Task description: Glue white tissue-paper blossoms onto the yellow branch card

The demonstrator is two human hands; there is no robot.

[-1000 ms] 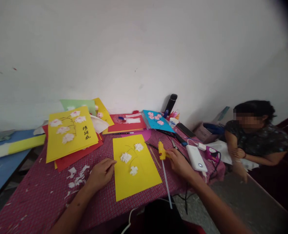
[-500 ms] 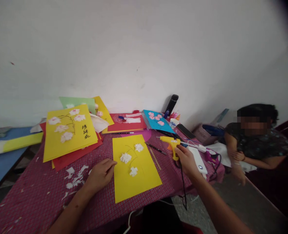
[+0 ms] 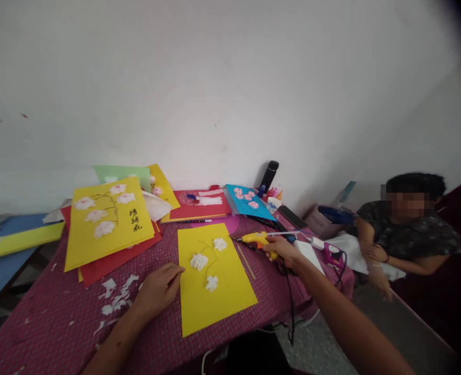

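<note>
A yellow sheet (image 3: 215, 297) with three white paper flowers (image 3: 199, 261) lies on the red checked tablecloth in front of me. My left hand (image 3: 158, 288) rests at the sheet's left edge with its fingers curled loosely, holding nothing. My right hand (image 3: 281, 250) grips a yellow glue gun (image 3: 254, 239) by its handle. The gun's nozzle points left, just above the sheet's upper right corner. Its black cord hangs down over the table's edge.
A yellow card with flowers and writing (image 3: 107, 219) lies on red paper at the left. Red (image 3: 203, 204) and blue (image 3: 248, 200) cards, a black bottle (image 3: 268, 176) and a white power bank stand at the back and right. Paper scraps (image 3: 113, 297) lie near my left arm. A seated person (image 3: 406, 229) is at the right.
My right hand has lifted the glue gun from the table, turned it level and brought it left towards the yellow sheet. My left hand has stayed at the sheet's edge.
</note>
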